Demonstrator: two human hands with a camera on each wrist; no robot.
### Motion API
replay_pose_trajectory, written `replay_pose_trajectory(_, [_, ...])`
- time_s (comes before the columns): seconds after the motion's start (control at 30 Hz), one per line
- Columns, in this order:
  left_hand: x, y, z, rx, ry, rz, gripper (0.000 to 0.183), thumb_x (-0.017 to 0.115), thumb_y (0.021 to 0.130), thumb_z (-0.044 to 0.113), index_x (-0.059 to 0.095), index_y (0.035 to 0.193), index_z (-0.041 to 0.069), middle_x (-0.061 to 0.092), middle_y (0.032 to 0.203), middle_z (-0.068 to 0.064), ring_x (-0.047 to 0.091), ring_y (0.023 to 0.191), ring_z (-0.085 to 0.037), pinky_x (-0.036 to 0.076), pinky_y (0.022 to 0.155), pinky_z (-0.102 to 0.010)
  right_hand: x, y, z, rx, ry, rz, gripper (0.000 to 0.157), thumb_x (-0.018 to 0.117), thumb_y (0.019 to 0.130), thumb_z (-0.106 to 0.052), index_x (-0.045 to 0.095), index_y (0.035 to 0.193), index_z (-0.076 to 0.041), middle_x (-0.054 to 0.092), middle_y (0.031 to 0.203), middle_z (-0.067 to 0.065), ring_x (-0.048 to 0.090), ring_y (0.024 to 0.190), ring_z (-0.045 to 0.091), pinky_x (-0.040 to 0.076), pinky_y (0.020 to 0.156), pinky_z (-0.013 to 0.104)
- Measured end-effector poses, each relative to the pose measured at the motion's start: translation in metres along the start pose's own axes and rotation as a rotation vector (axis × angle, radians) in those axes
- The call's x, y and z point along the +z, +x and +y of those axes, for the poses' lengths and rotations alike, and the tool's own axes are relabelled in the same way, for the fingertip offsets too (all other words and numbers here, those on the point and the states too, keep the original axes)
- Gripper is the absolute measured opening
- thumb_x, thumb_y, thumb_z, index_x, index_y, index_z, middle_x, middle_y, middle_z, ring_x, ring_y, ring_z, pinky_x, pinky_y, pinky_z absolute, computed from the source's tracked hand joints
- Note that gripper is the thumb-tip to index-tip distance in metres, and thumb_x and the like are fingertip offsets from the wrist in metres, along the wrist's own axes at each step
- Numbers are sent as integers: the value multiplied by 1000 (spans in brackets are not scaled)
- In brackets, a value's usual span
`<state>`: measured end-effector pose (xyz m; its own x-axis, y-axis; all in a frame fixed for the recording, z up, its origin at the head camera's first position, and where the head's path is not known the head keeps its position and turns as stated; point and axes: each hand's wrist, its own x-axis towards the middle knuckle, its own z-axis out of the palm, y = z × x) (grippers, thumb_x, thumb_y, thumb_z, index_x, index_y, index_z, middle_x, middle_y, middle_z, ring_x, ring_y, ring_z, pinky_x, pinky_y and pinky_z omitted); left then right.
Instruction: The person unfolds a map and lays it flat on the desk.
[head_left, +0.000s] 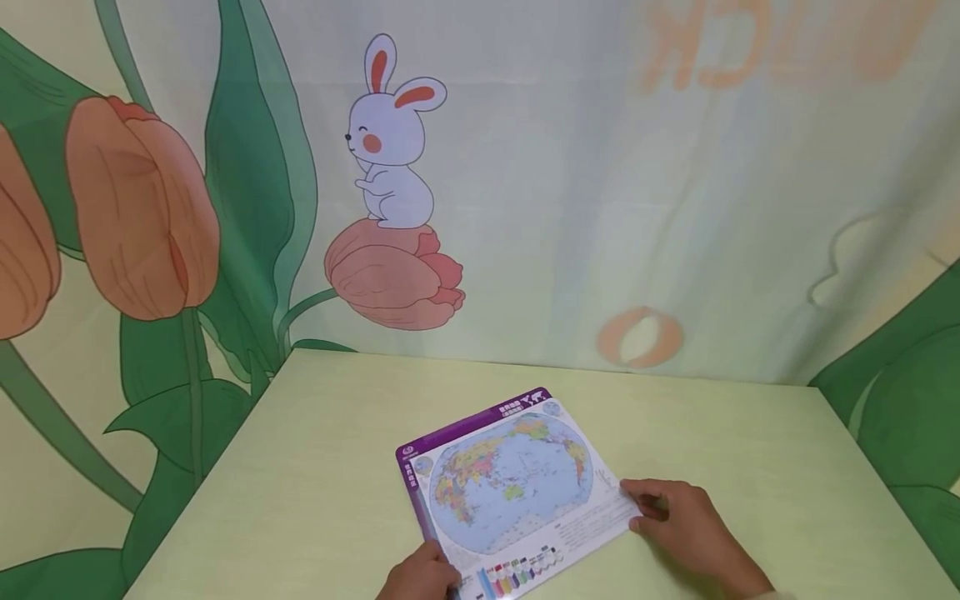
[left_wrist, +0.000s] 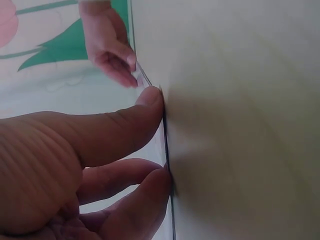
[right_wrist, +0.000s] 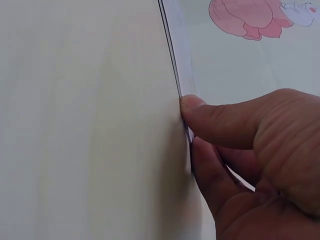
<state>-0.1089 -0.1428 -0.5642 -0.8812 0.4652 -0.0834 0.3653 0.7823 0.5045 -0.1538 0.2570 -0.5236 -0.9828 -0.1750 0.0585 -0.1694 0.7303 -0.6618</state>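
Note:
A flat world map (head_left: 517,492) with a purple border along its top and left sides lies tilted on the table near its front. My left hand (head_left: 422,575) holds the map's lower left edge. At the right edge, the thumb and fingers of my right hand (head_left: 686,525) grip near the lower corner. Seen close up in the left wrist view, the left thumb and fingers (left_wrist: 132,125) meet the thin dark edge. Thumb and bent fingers of the right hand (right_wrist: 235,135) are likewise at the edge in the right wrist view. The fingertips beneath the map are partly hidden.
The pale yellow-green tabletop (head_left: 285,483) spreads around the map. Behind it hangs a cloth backdrop (head_left: 540,208) printed with tulips, leaves and a white rabbit (head_left: 397,158). The table's back edge meets this cloth.

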Motion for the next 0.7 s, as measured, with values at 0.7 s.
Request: replay_pose_trajectory(0.7, [43, 16, 23, 54, 35, 33, 47, 72, 91, 67, 76, 88, 21, 49, 88, 10, 48, 65, 2, 50, 60, -22, -2, 45, 11, 23, -8, 57, 33, 84, 87, -4, 80, 119, -12, 80, 114, 7, 76, 100, 20, 59, 83, 28])
